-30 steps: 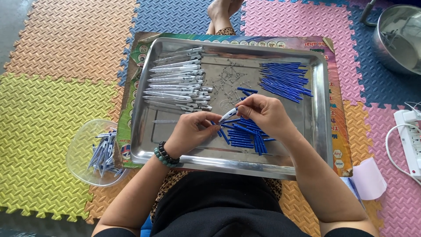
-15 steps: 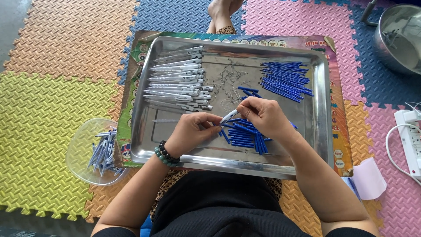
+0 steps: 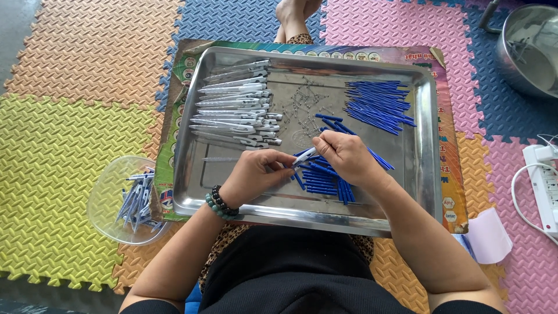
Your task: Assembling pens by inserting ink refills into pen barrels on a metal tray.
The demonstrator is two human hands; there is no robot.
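Left hand [image 3: 253, 174] and right hand [image 3: 343, 156] pinch one white pen [image 3: 304, 156] between them over the tray [image 3: 423, 174]; blue parts [image 3: 319, 180] heaped directly beneath, within easy reach.

One rectangular steel tray [image 3: 427, 174] holds three heaps of pen parts: roughly a dozen white plastic pen barrels [image 3: 235, 104], a stack of thin blue refill tubes [image 3: 378, 104] too many to count, and a second pile of blue plastic pieces [image 3: 325, 180], also uncountable. One clear round plastic bowl [image 3: 107, 197] holds around a dozen assembled pens [image 3: 136, 200]. One steel pot [image 3: 526, 49] and one white power strip [image 3: 543, 183] sit at the right.
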